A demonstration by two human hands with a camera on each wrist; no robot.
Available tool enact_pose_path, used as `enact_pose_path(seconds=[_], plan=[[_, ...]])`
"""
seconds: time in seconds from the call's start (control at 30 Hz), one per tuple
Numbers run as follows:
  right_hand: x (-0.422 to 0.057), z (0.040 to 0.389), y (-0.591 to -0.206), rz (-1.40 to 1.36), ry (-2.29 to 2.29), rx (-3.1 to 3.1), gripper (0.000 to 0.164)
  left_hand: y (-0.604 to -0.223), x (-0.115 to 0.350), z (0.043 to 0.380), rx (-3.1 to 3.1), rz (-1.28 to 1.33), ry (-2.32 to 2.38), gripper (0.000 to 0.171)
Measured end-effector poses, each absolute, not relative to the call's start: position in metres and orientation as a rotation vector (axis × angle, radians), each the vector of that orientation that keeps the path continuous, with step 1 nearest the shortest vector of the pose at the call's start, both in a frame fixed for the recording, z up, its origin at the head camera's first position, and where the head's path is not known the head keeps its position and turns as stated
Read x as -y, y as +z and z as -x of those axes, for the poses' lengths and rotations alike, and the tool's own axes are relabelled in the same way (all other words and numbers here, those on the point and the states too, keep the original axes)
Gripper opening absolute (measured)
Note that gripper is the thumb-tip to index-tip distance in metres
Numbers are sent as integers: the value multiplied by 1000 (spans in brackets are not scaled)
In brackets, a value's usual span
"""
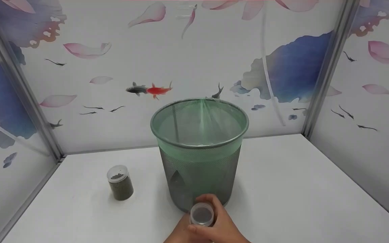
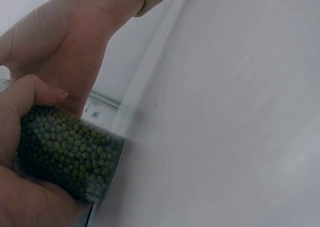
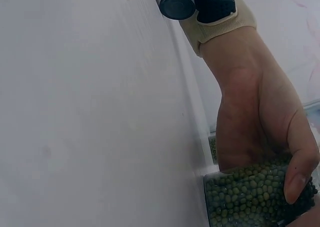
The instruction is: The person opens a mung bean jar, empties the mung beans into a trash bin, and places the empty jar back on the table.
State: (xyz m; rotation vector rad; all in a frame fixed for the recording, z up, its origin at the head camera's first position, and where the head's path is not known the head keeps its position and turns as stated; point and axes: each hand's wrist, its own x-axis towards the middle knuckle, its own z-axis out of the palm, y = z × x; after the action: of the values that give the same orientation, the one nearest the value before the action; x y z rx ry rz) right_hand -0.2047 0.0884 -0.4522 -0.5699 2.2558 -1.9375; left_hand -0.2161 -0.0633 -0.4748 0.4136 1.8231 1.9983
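Note:
A clear jar of mung beans (image 2: 70, 152) lies between both hands, close to the table's front edge. My left hand (image 3: 260, 107) grips the jar's body, with its thumb across the beans in the right wrist view. Around the jar's round, clear lid (image 1: 202, 214) curl the fingers and thumb of my right hand (image 1: 223, 221). Seen from the head, the lid faces up toward me and hides the beans below. The left wrist view shows the right hand's palm and wrist close above the jar, with the lid mostly cut off at the frame's edge.
Just beyond the hands stands a wire-mesh wastebasket (image 1: 169, 168) lined with a green bag (image 1: 187, 155). Left of it, a second clear jar (image 1: 122, 189) of green grains stands upright on the white table (image 1: 299, 189). Printed panels (image 1: 198, 60) enclose the table's back and sides.

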Motion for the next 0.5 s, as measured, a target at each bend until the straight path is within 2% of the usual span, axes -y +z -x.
enact_pose_path(seconds=[0.07,0.27,0.5], plan=[[-89,204,-451,551,-1946,-2257,65,-476,63,218,-1876,-431,1978,51],[-90,203,-448,512,-1909,-2286,63,-476,60,216,-1516,-269,2109,39],[-89,203,-448,506,-1880,-2318,62,-473,64,215,-1704,-435,2026,58]])
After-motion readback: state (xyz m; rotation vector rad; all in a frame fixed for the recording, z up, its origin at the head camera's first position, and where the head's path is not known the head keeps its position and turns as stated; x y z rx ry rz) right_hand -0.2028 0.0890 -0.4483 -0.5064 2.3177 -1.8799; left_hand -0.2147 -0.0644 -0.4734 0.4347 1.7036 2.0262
